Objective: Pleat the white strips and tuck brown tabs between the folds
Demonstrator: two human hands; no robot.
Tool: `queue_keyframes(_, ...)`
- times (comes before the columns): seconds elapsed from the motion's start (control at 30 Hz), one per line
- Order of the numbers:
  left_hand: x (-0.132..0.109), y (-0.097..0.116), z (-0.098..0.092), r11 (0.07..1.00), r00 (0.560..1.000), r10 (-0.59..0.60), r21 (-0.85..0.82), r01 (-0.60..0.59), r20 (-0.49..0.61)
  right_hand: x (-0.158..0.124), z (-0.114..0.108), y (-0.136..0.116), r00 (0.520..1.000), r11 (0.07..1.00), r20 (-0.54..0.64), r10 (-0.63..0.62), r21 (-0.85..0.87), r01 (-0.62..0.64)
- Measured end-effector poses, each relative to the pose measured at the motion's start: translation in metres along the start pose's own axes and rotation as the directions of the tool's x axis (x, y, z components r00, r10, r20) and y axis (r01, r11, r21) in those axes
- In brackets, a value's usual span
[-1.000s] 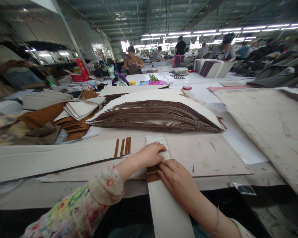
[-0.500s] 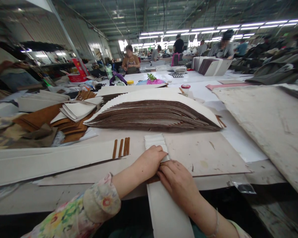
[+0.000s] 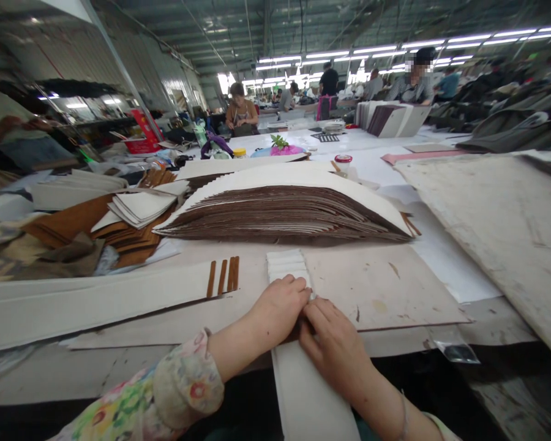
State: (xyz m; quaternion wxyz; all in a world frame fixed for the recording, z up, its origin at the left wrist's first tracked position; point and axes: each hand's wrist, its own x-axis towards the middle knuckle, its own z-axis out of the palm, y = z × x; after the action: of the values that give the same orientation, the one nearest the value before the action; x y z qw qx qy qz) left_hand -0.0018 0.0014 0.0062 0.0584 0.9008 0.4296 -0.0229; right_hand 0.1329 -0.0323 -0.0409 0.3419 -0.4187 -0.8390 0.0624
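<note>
A long white strip (image 3: pixel 310 389) runs from the table's front edge inward under my hands. Its far end shows ridged crosswise folds (image 3: pixel 288 264). My left hand (image 3: pixel 280 306) lies over the strip just below these folds, with its fingers bent and pressed onto it. Close against it on the right, my right hand (image 3: pixel 337 331) pinches at the strip's right edge, thumb tucked under the fingers. A dark brown patch shows between the hands on the strip. What the fingertips hold is mostly hidden.
A bowed stack of white-topped, brown-edged pieces (image 3: pixel 275 211) lies beyond my hands. At left are a white strip with brown bars (image 3: pixel 156 288) and brown pieces (image 3: pixel 68 226). A stained board (image 3: pixel 408 288) lies beneath. Several people work farther off.
My right hand has shifted slightly, its fingertips now a little farther right along the strip's edge. My left hand's fingers have edged a bit over the strip. The stack stays put.
</note>
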Motion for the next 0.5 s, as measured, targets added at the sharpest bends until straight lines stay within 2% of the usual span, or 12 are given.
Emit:
queue_keyframes(0.1,-0.002,-0.003,0.002,1.000,0.999,-0.012,-0.011,0.011,-0.034,0.003,-0.005,0.010,0.996,0.997,-0.029,0.079,0.028,-0.078)
queue_keyframes(0.2,-0.004,-0.004,0.005,0.999,0.996,-0.036,-0.022,0.035,-0.076,0.009,-0.005,0.022,0.997,0.997,-0.046,0.063,0.038,-0.061)
queue_keyframes(0.33,-0.003,-0.007,0.010,0.991,0.988,-0.095,-0.105,0.083,-0.119,0.017,0.002,0.032,0.996,0.992,0.088,-0.003,0.130,-0.008)
queue_keyframes(0.5,-0.009,-0.021,0.014,0.934,0.963,-0.219,-0.320,0.160,-0.158,0.024,0.002,0.033,0.972,0.987,0.234,-0.004,0.156,-0.034)
